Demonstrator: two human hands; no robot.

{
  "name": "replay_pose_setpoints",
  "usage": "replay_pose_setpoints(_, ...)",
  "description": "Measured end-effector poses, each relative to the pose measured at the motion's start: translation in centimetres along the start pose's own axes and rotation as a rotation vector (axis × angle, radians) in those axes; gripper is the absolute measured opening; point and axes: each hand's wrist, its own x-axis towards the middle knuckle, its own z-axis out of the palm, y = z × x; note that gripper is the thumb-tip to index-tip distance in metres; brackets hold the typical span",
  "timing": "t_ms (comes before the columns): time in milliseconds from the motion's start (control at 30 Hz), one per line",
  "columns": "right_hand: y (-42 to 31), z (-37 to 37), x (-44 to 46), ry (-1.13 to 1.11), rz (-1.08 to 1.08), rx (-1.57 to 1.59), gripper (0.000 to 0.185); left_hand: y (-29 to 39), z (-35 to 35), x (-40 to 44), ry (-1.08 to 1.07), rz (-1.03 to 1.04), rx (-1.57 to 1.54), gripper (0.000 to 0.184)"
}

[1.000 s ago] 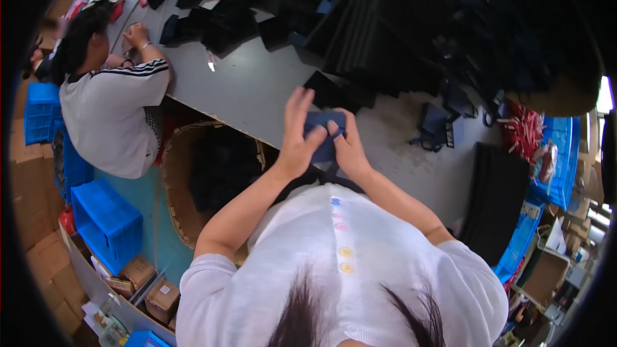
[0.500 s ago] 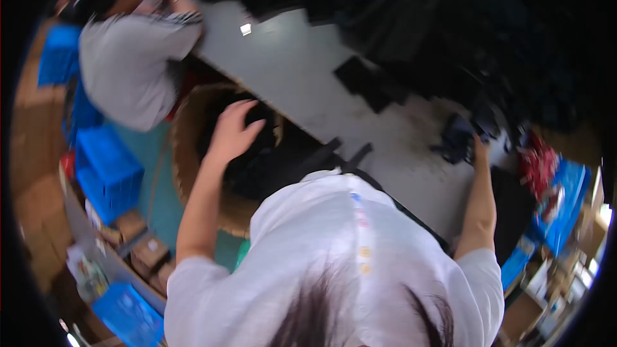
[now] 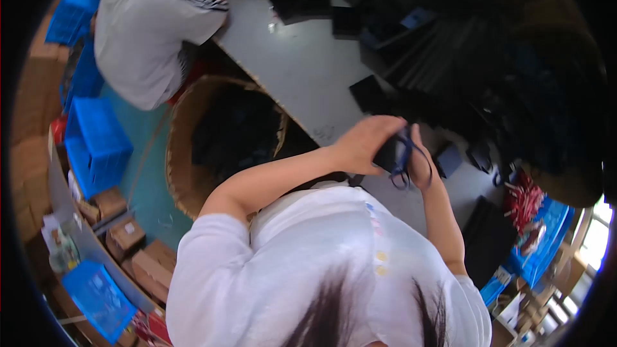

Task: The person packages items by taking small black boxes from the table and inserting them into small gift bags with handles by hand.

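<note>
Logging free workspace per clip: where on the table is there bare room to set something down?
The grey table has its widest bare patch between the co-worker's sleeve, the dark pile and the left hand; a smaller one shows between the white shirt and right forearm. It is crowded across the dark pile and near the red-and-white bundle.

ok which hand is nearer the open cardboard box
Left. The left hand is to the right of the open cardboard box in the picture; the right hand is farther right, beyond the left one.
</note>
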Motion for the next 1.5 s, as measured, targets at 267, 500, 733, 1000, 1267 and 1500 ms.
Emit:
replay_pose_setpoints(267,-3.2,4.6,0.8,0.343,-1.247,-0.894,0.040,-0.7,-2.9,-0.4,0.064,-0.272,-0.279,0.108)
replay_pose_setpoints(500,-7.3,6.6,-0.2,0.080,-1.119,-0.830,0.047,-1.8,-4.0,-0.5,0.118,-0.235,-0.131,0.105)
replay_pose_setpoints(733,-7.0,6.8,2.1,0.270,-1.497,-0.931,0.042,-2.1,-4.1,0.6,0.147,-0.245,-0.138,0.108)
replay_pose_setpoints(1000,-8.4,5.0,2.3,0.114,-0.566,-0.262,0.038,-4.2,-2.8,0.9,0.311,-0.075,-0.513,0.118)
replay_pose_setpoints(1267,-7.8,0.3,-0.8,0.241,-0.708,0.031,0.036,-16.7,-6.8,6.3,0.322,-0.244,0.349,0.073)
replay_pose_setpoints(1500,-6.5,-1.3,-2.3,0.380,-0.763,0.046,0.040,-24.8,-12.2,4.0,-0.022,-0.347,0.647,0.061)
